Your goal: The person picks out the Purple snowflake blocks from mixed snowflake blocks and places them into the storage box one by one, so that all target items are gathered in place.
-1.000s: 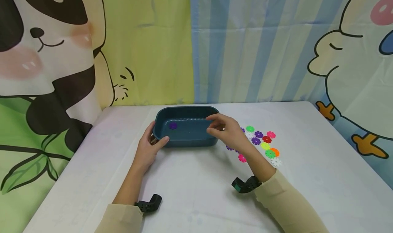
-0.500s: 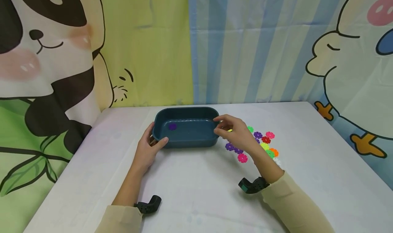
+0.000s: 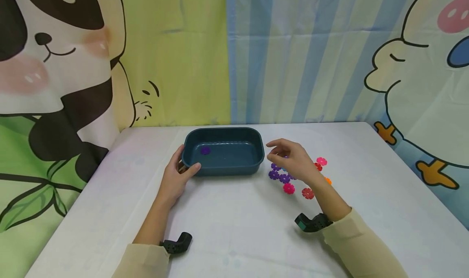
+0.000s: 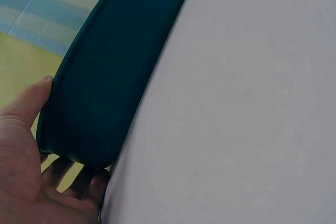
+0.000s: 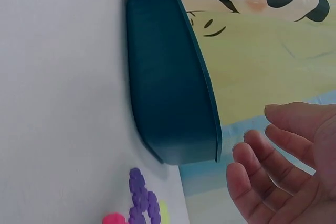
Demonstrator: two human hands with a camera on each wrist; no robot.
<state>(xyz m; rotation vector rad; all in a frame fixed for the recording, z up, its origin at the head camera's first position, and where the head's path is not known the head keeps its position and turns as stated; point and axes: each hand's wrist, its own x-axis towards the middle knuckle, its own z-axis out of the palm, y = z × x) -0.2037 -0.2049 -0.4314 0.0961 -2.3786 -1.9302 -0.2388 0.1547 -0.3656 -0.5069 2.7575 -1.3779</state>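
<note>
While L hand (image 3: 178, 176) grips tray (image 3: 223, 169), R hand (image 3: 293, 160) hovers over discs (image 3: 285, 178), prob. empty

One teal tray (image 3: 222, 169), roughly eight flower discs (image 3: 288, 188) visible

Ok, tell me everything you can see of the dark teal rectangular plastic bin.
The dark teal rectangular plastic bin has rounded corners, a thin rolled rim and smooth, slightly glossy walls. It stands upright and open-topped on the white table, towards the far edge. One purple snowflake disc lies in its left half. The left hand grips its near left corner, thumb on the front wall. The right hand hovers just off its right end, not touching.
</note>
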